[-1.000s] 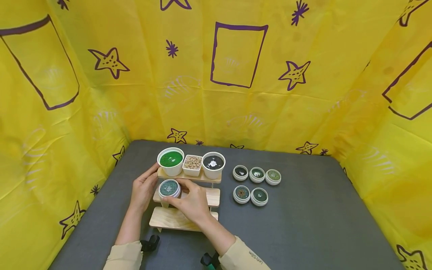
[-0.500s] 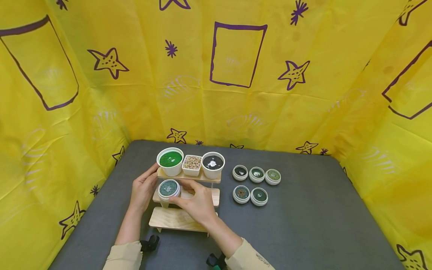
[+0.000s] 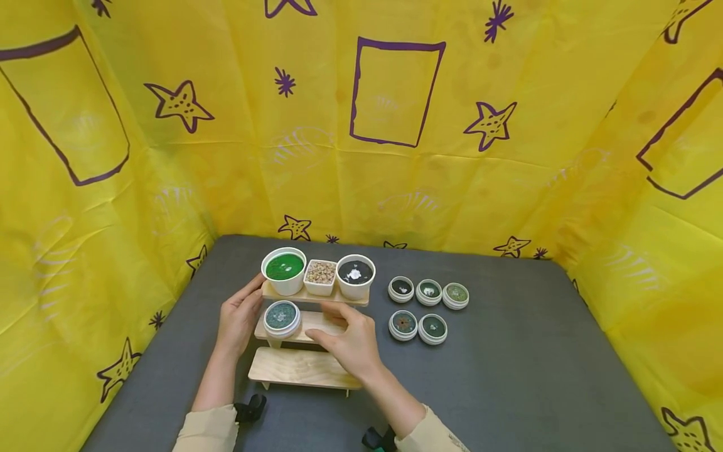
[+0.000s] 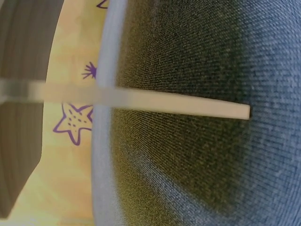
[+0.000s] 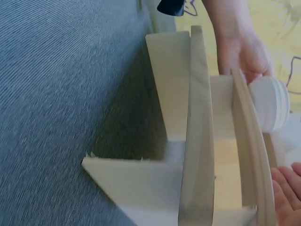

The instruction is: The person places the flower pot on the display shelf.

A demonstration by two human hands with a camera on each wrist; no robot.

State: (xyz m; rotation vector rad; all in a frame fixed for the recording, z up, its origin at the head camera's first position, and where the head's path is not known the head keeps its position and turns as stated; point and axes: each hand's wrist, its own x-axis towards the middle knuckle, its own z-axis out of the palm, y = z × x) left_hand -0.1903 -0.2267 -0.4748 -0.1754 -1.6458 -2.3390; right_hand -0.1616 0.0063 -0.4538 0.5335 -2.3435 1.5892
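A three-step wooden stand sits on the dark table. At its upper left end my left hand holds the edge of the top shelf, fingertips partly hidden beside the green-filled bowl. A small round white jar with speckled teal contents stands at the left of the middle shelf. My right hand is just right of that jar, apart from it, thumb and fingers spread with nothing between them. In the right wrist view, the jar rests on the shelf near my left hand.
On the top shelf, a square dish of pale bits and a bowl with dark contents stand beside the green one. Several small white jars are in two rows right of the stand. Yellow patterned cloth surrounds the table.
My right hand has let go of the teal jar and moved right, away from it. The jar stays on the middle shelf. My left hand has kept its place.
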